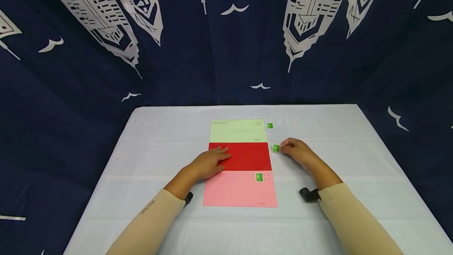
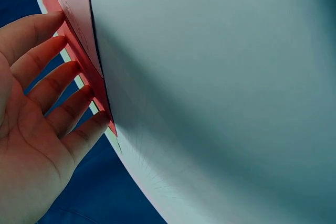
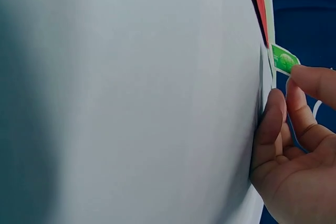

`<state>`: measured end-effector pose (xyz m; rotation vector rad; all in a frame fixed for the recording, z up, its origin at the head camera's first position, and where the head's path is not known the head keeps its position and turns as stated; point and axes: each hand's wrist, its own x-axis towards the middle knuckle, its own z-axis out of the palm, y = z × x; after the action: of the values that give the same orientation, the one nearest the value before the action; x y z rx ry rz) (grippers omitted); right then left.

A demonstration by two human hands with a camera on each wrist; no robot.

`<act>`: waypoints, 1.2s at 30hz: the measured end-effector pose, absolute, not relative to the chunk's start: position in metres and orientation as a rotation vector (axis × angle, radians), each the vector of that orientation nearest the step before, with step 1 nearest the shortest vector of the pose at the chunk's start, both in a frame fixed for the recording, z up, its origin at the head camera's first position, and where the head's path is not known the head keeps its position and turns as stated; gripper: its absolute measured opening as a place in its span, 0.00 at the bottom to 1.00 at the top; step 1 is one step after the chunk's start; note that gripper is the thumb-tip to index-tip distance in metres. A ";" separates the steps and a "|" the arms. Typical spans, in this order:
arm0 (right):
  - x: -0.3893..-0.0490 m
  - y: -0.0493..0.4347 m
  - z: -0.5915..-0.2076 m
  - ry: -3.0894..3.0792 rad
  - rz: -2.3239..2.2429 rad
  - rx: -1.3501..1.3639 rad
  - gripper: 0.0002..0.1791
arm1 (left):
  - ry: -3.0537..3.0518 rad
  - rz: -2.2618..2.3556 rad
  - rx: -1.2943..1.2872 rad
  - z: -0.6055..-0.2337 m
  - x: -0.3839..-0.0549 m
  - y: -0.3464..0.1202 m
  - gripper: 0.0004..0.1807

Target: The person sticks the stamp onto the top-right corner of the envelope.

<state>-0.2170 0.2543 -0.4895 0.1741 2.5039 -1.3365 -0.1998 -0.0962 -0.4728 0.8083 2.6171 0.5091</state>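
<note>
My left hand (image 1: 209,163) lies with spread, straight fingers on the left part of a plain red envelope (image 1: 249,156). In the left wrist view its fingertips (image 2: 79,67) rest along the red paper. My right hand (image 1: 299,152) pinches a small green stamp (image 1: 275,148) with a white border just off the red envelope's right edge. In the right wrist view the stamp (image 3: 284,59) sticks out from the thumb and fingertips. Below the red envelope lies a pink envelope (image 1: 240,194), with another green stamp (image 1: 259,177) at its upper right beside a printed box.
A light green envelope (image 1: 237,131) lies above the red one, with printed boxes along its top. To its right a loose green stamp (image 1: 270,125) lies on the white-covered table (image 1: 159,160). A dark blue cloth (image 1: 219,58) with white building prints hangs behind the table.
</note>
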 end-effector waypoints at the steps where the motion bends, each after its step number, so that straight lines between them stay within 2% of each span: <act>1: -0.217 0.255 -0.489 2.497 -1.351 0.175 0.13 | 2.618 0.511 0.809 -0.473 -0.200 -0.096 0.29; 12: -0.212 0.252 -0.483 2.474 -1.437 0.146 0.14 | 2.614 0.508 0.809 -0.477 -0.201 -0.094 0.29; 29: -0.219 0.236 -0.486 2.399 -1.525 -0.081 0.12 | 2.669 0.479 0.837 -0.476 -0.201 -0.095 0.27; 36: -0.223 0.229 -0.487 2.414 -1.465 -0.062 0.13 | 2.662 0.449 0.840 -0.477 -0.203 -0.094 0.28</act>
<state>-0.2230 0.2290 -0.4871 -0.0622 2.4142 -1.4651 -0.2027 -0.0941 -0.4770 0.8399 2.6617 0.4492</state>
